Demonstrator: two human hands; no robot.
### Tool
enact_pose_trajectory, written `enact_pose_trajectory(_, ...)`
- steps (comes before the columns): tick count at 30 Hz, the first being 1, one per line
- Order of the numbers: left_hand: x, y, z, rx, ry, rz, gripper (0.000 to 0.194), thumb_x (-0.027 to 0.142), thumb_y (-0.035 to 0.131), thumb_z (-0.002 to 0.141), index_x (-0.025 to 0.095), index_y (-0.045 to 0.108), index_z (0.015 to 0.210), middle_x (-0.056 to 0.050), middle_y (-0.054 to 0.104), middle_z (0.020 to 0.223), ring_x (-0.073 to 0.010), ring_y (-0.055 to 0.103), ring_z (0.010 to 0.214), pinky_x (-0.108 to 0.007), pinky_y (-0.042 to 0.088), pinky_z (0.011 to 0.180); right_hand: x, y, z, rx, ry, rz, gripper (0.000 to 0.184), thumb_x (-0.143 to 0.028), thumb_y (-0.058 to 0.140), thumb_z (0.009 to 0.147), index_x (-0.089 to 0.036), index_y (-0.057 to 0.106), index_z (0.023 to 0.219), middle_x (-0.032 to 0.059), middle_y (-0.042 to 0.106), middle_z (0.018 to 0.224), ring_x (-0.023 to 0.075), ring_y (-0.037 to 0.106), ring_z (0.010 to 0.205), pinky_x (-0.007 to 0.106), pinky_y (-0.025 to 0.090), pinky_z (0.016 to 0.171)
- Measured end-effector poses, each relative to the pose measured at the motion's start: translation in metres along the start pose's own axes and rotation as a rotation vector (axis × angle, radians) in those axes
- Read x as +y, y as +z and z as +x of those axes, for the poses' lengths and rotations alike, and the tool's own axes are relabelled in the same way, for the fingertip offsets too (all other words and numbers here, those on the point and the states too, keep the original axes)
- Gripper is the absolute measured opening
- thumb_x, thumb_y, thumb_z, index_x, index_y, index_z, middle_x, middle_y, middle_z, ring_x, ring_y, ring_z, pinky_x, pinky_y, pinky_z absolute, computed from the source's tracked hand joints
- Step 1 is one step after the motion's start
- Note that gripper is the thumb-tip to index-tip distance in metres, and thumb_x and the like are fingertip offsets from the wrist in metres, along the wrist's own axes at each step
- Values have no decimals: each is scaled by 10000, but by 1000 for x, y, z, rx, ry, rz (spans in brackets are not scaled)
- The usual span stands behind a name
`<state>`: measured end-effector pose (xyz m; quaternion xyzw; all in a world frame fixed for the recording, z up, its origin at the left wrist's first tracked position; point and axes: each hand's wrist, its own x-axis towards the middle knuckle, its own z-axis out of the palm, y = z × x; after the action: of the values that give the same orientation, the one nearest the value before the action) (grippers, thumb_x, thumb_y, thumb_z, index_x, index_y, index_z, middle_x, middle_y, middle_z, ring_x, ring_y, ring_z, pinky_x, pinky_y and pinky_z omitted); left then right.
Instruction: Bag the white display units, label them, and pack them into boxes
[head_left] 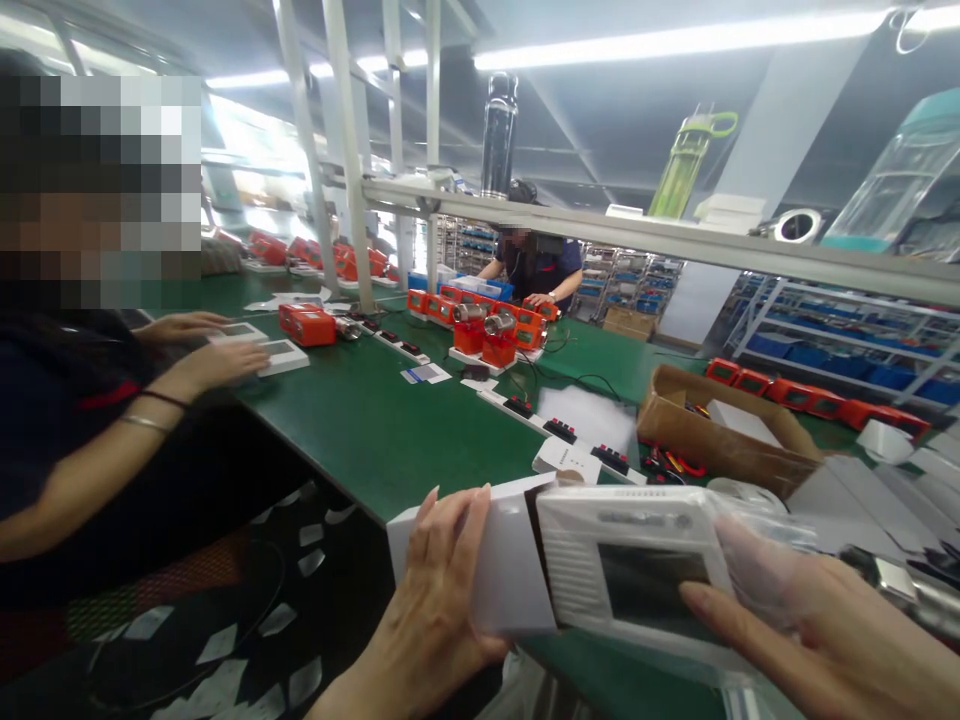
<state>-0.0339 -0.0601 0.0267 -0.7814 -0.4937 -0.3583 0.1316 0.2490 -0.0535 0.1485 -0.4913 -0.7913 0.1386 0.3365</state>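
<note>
My left hand (435, 600) wraps around a white box sleeve (510, 560) at the bottom centre, fingers curled over its top edge. My right hand (810, 630) grips a white device with a dark screen (637, 570) that is covered in a clear plastic bag. The device's left end sits inside the open end of the sleeve. Both are held just above the near edge of the green table (390, 420).
A co-worker's arms (187, 370) rest on white devices at the left. Another person (536, 270) works at the far end among orange devices (487, 325). An open cardboard box (720, 430) stands at the right. Power strips (562, 430) line the table's middle. Bottles stand on the overhead shelf.
</note>
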Motion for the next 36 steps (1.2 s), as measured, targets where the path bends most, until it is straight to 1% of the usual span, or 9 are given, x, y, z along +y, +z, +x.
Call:
enact_pose_trajectory(2, 2, 1, 0, 14, 27, -16, 968, 171, 618, 675, 98, 62, 1463, -188, 330, 1323, -349, 297, 1304, -607, 230, 1121, -6, 3, 3, -123, -15, -147, 82, -370, 696, 727, -295, 724, 748, 20, 684, 589, 162, 580, 441, 268, 459, 429)
enact_pose_trajectory(7, 8, 9, -3, -6, 33, -93, 982, 156, 638, 636, 121, 94, 1452, -188, 303, 1347, -369, 262, 1329, -604, 260, 1111, -20, 40, 2, -61, -42, -263, 160, -417, 653, 751, -263, 687, 779, 40, 691, 621, 203, 631, 513, 278, 467, 450)
enact_pose_trajectory(14, 11, 17, 0, 42, -57, -85, 980, 207, 656, 648, 144, 108, 1458, -182, 356, 1326, -370, 313, 1300, -608, 340, 1060, -22, 79, -9, 311, -279, -422, 174, -303, 525, 869, -196, 626, 962, 94, 723, 768, 237, 700, 625, 289, 542, 490)
enact_pose_trajectory(20, 25, 28, 6, 69, -10, -161, 922, 201, 643, 694, 150, 127, 1457, -187, 333, 1349, -346, 290, 1327, -573, 335, 1072, -30, 95, -9, -80, -194, -246, 313, -237, 425, 901, -81, 626, 1085, 138, 731, 763, 258, 710, 597, 315, 567, 505)
enact_pose_trajectory(23, 26, 32, 6, 75, -28, -184, 964, 244, 678, 684, 150, 115, 1461, -189, 344, 1343, -356, 309, 1312, -580, 351, 1056, -34, 95, -8, -142, -143, -188, 338, -195, 367, 905, -68, 631, 1075, 140, 725, 738, 261, 708, 615, 342, 579, 543)
enact_pose_trajectory(26, 28, 31, 10, 144, -73, -196, 1037, 267, 716, 650, 151, 89, 1467, -197, 347, 1343, -371, 352, 1277, -580, 400, 1009, -37, 86, -8, 141, -237, -176, 301, -185, 460, 881, -143, 623, 1131, 142, 712, 1005, 272, 682, 932, 391, 568, 795)
enact_pose_trajectory(29, 36, 31, 17, 230, -148, -235, 1088, 254, 735, 611, 151, 77, 1472, -202, 330, 1361, -377, 368, 1269, -564, 429, 986, -39, 74, -8, 429, -129, -211, 539, -287, 596, 832, -194, 459, 1345, 139, 617, 1235, 306, 597, 1100, 462, 505, 907)
enact_pose_trajectory(33, 50, 39, 22, 204, -219, -344, 1127, 320, 752, 590, 149, 72, 1471, -212, 313, 1378, -393, 362, 1275, -580, 437, 969, -39, 65, -5, 145, 145, -78, 371, -270, 466, 890, -205, 521, 1250, 72, 732, 909, 216, 691, 704, 300, 539, 587)
enact_pose_trajectory(36, 52, 46, 24, 82, -228, -472, 1191, 432, 755, 591, 153, 9, 1476, -231, 296, 1404, -410, 380, 1270, -598, 456, 932, -42, 66, -2, 49, 202, -81, 326, -234, 401, 897, -186, 570, 1172, 79, 732, 855, 240, 696, 706, 317, 519, 613)
